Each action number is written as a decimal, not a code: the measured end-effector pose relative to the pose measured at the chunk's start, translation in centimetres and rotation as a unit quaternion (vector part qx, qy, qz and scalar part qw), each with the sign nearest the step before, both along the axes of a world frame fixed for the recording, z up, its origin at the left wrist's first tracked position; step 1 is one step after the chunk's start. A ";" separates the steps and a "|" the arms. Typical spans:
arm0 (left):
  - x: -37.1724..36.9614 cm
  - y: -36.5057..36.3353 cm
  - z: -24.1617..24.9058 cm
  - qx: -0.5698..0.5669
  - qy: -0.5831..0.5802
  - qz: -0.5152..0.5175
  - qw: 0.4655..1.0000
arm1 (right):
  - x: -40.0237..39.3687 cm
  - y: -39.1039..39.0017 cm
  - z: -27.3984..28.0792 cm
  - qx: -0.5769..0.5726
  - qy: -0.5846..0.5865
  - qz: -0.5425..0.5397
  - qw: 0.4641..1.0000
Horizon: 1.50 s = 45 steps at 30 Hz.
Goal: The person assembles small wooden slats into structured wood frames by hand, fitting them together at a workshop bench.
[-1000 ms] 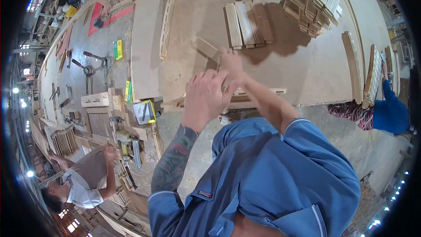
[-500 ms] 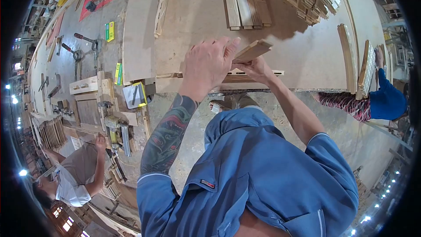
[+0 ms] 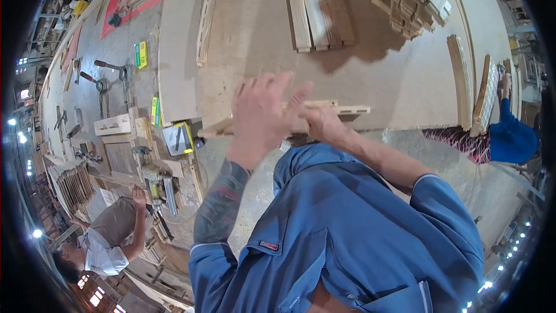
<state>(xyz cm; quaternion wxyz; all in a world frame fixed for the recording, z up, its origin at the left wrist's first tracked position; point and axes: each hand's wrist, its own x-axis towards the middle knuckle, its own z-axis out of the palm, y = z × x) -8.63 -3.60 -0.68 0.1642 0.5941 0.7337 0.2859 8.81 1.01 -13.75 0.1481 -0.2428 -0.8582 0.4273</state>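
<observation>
My left hand (image 3: 262,117) is over the table's near edge, fingers spread and a little blurred, with nothing gripped. Beside it my right hand (image 3: 325,125) is closed on a narrow wooden slat (image 3: 325,104), partly hidden behind the fingers. A slotted wooden strip (image 3: 354,110) shows just beyond the right hand, along the near edge of the table (image 3: 249,40). Farther back, several short boards (image 3: 320,20) lie side by side, and a heap of wood pieces (image 3: 408,0) is to their right.
Long strips (image 3: 460,81) lie at the table's right side. On the left are clamps (image 3: 113,69), a yellow-green box (image 3: 141,55) and a notepad (image 3: 178,139). One person (image 3: 107,237) is at lower left, another in blue (image 3: 512,133) at right; a person's hand reaches in at top left.
The slat has gone from tilted up to lying low near the table edge. Both hands have moved down toward my body, and my left hand's fingers are spread wider.
</observation>
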 end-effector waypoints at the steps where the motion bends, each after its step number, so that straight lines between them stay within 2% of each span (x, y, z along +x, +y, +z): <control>1: 1.0 0.4 0.1 0.022 0.063 -0.014 0.998 | -0.3 1.4 0.5 0.007 0.004 0.003 1.000; 2: 1.7 0.6 0.2 0.041 0.127 -0.029 0.991 | -0.3 3.1 0.9 -0.050 -0.083 0.056 0.994; 3: 2.3 0.7 0.5 0.045 0.131 -0.028 0.990 | -0.1 5.1 0.9 -0.106 -0.170 0.110 0.973; 4: 2.8 0.6 0.7 -0.047 0.110 -0.031 0.992 | 0.6 7.9 -5.2 -0.052 0.018 0.107 0.993; 5: 3.1 0.6 0.9 -0.138 0.088 -0.033 0.986 | -1.5 10.4 -4.6 0.051 -0.071 0.022 0.996; 6: 3.2 0.7 1.1 -0.136 0.091 -0.030 0.986 | -4.2 12.5 -3.8 0.152 -0.159 -0.066 0.973; 8: 3.4 0.9 1.3 -0.116 0.114 -0.014 0.987 | -9.3 14.9 -10.2 0.244 -0.205 -0.188 0.929; 10: 3.3 1.3 1.2 -0.113 0.119 -0.009 0.986 | -12.6 13.2 -12.7 0.275 -0.194 -0.163 0.927; 12: 3.3 1.5 1.2 -0.114 0.121 -0.009 0.986 | -13.7 11.4 -12.7 0.302 -0.188 -0.141 0.924; 15: 3.4 1.3 1.5 -0.128 0.100 0.000 0.987 | -12.4 9.4 -10.8 0.258 -0.150 -0.113 0.948; 17: 3.3 1.1 1.4 -0.137 0.083 -0.004 0.987 | -10.2 9.5 -9.7 0.055 -0.179 -0.205 0.961; 18: 3.3 1.0 1.4 -0.138 0.079 -0.002 0.987 | -9.2 9.6 -8.3 0.104 -0.241 -0.229 0.937; 19: 3.3 1.0 1.5 -0.139 0.077 -0.006 0.987 | -7.9 9.9 -7.4 0.102 -0.244 -0.231 0.936; 21: 3.4 0.9 1.3 -0.134 0.067 0.011 0.989 | -4.5 10.8 -6.3 -0.081 -0.236 -0.188 0.950; 22: 3.3 0.7 0.8 -0.089 0.068 0.018 0.994 | -3.1 11.0 -6.2 -0.096 -0.136 -0.193 0.967; 23: 3.3 0.6 0.7 -0.084 0.064 0.018 0.994 | -1.3 10.4 -6.0 -0.092 -0.138 -0.195 0.967; 25: 3.3 0.4 0.4 -0.095 0.069 0.033 0.992 | 1.7 8.3 -3.2 -0.275 0.091 -0.192 0.938; 26: 3.3 0.3 0.5 -0.093 0.066 0.036 0.993 | 2.9 7.6 -3.1 -0.272 0.088 -0.190 0.939; 28: 3.3 0.3 0.6 -0.116 0.043 0.025 0.992 | 4.7 6.1 -3.0 -0.323 0.111 -0.089 0.936; 32: 3.2 0.2 0.4 -0.100 0.069 0.017 0.992 | 5.2 4.4 -2.9 -0.313 0.124 -0.092 0.937; 35: 3.1 -0.1 0.4 -0.101 0.061 0.011 0.993 | 5.2 3.7 -2.1 -0.249 0.067 -0.077 0.963; 37: 3.2 -0.1 0.7 -0.102 0.054 0.016 0.993 | 5.3 3.1 -1.8 -0.128 -0.005 -0.023 0.991; 38: 3.2 -0.1 0.8 -0.100 0.055 0.012 0.993 | 5.2 2.3 -1.8 -0.040 -0.006 -0.026 0.999; 41: 3.0 0.1 1.0 -0.105 0.057 0.003 0.993 | 4.3 1.4 -0.6 0.016 -0.025 -0.035 0.999; 45: 4.0 1.5 -0.1 -0.020 0.055 -0.019 0.998 | 4.5 1.3 -1.1 0.051 -0.032 -0.020 0.998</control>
